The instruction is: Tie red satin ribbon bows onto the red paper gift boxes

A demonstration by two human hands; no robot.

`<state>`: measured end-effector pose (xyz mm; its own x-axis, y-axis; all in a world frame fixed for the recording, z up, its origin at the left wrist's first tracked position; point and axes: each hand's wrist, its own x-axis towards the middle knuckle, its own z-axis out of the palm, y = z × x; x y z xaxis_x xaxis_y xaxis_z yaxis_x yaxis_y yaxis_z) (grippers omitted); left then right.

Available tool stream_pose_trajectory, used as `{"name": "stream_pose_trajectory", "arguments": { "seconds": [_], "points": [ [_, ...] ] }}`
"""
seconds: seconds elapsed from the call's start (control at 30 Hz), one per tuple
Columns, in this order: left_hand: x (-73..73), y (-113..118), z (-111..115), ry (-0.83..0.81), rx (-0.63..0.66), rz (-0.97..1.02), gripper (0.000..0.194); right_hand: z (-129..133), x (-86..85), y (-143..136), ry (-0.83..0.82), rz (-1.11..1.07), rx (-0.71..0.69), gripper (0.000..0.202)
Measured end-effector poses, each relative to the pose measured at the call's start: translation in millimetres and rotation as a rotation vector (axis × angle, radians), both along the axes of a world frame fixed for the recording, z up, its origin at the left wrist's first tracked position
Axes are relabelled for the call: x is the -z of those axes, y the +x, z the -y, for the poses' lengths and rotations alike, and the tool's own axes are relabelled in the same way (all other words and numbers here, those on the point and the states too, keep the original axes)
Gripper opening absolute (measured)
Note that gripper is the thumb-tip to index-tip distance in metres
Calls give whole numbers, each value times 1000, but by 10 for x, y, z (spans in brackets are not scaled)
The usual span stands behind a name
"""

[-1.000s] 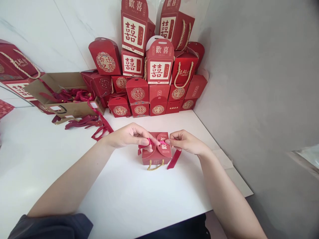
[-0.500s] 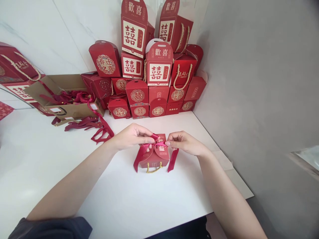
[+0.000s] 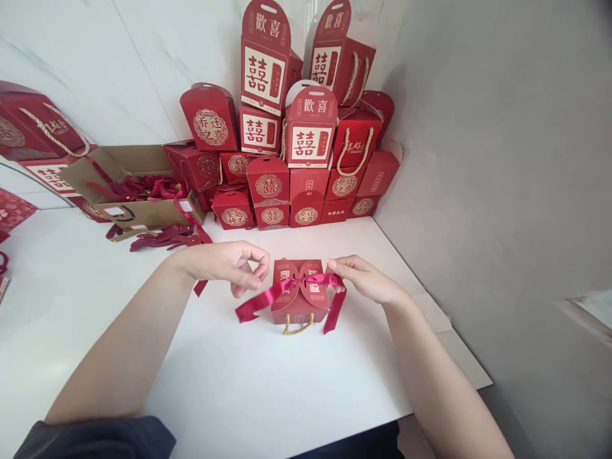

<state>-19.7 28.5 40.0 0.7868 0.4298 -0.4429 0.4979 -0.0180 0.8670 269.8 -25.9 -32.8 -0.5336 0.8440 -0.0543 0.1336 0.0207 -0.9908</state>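
Note:
A small red gift box (image 3: 300, 312) with gold rope handles stands on the white table, its rounded flaps meeting on top. A dark pink ribbon (image 3: 313, 278) is knotted at the middle of the flaps. Thumb and fingertips of my right hand (image 3: 361, 275) pinch its right part, and the end hangs down beside the box. The left tail of the ribbon stretches out past the box's left side, loose. Just above that tail is my left hand (image 3: 243, 266), fingers loosely bent, with nothing seen in them.
Several red gift boxes (image 3: 310, 146) are stacked against the tiled wall. Left of them, an open cardboard box (image 3: 143, 213) holds dark red ribbons. More ribbons (image 3: 165, 237) lie in front of it on the white table (image 3: 215, 370). A grey wall (image 3: 478, 159) borders the table on the right.
My left hand has let go of the ribbon and moved left, off the box. The left tail now reaches outward instead of hanging down. My right hand has shifted slightly right.

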Motion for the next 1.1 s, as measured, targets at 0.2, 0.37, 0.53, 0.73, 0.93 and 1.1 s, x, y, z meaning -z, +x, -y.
{"name": "stream_pose_trajectory", "arguments": {
  "seconds": [0.2, 0.37, 0.53, 0.73, 0.93, 1.1],
  "points": [
    [2, 120, 153, 288, -8, -226, 32, 10, 42, -35, -6, 23, -36, 42],
    [-57, 184, 259, 284, -56, -233, 30, 5, 75, -25, 18, 49, -29, 40],
    [-100, 134, 199, -61, -96, -224, 32, -2, 90, -10, 18, 41, -22, 39],
    [-59, -24, 62, 24, 27, -325, 27, -27, 128, -16, 13, 65, -37, 36],
    [-5, 44, 16, 338, 63, 83, 10, -36, 134, -28, 17, 58, -36, 37],
    [183, 249, 63, 299, 14, 326, 13, -39, 122, -34, 19, 55, -29, 37]
  ]
}}
